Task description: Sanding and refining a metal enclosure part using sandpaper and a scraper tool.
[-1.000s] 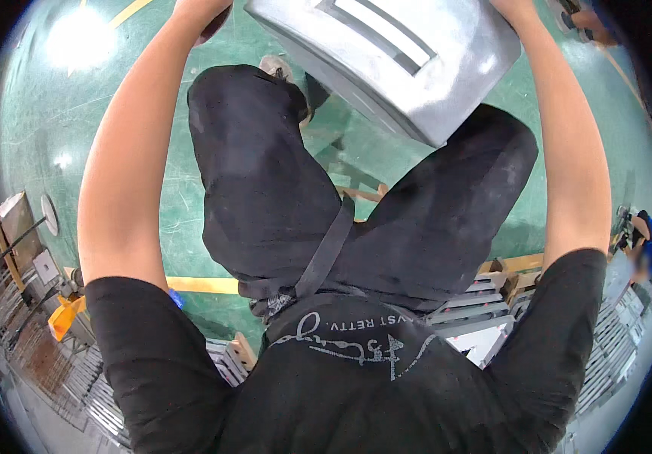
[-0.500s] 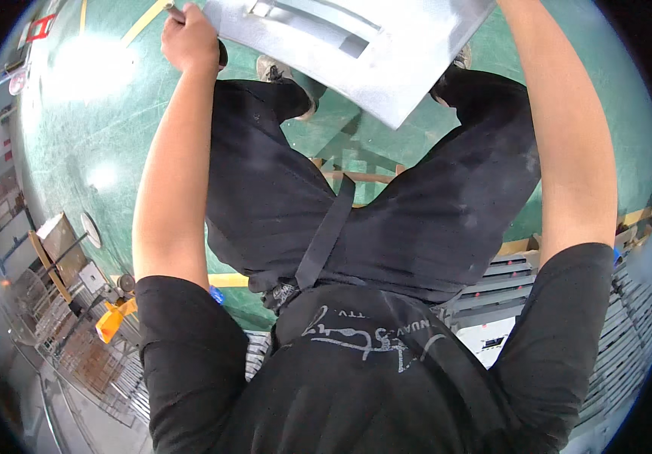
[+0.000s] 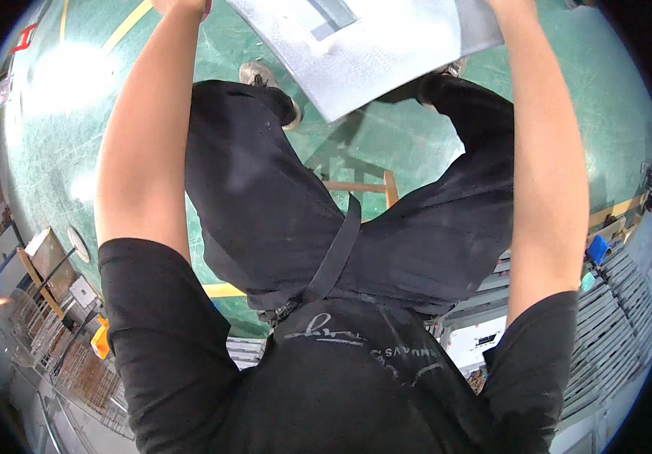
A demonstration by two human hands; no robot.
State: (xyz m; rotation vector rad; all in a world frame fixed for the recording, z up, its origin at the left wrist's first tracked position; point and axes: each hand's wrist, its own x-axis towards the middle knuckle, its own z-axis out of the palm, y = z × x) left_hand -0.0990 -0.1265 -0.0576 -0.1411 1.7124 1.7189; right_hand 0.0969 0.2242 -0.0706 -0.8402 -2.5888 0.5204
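Observation:
A flat silver-grey metal panel [image 3: 386, 68] with a rectangular cut-out is tilted above the floor, between and beyond my knees; its far part is cut off by the top edge. At its right edge, my right hand [image 3: 513, 7] grips the panel, the fingertips out of sight. My left hand [image 3: 180, 6] is up at the top edge, left of the panel and mostly cropped. It seems closed around something with a small red part [image 3: 206, 9] showing beside it; the kind cannot be made out.
Below the panel lies a green floor [image 3: 394, 147] with yellow lines. A wooden stool part [image 3: 356, 186] shows between my legs. Stacked grey slats [image 3: 613, 333] and a white panel [image 3: 473, 344] are behind on the right. Carts and a yellow object [image 3: 100, 338] stand at left.
The panel has turned and shifted left, its near corner now further left. My left hand has moved up, mostly out of the picture; the rod end seen in it earlier is out of view.

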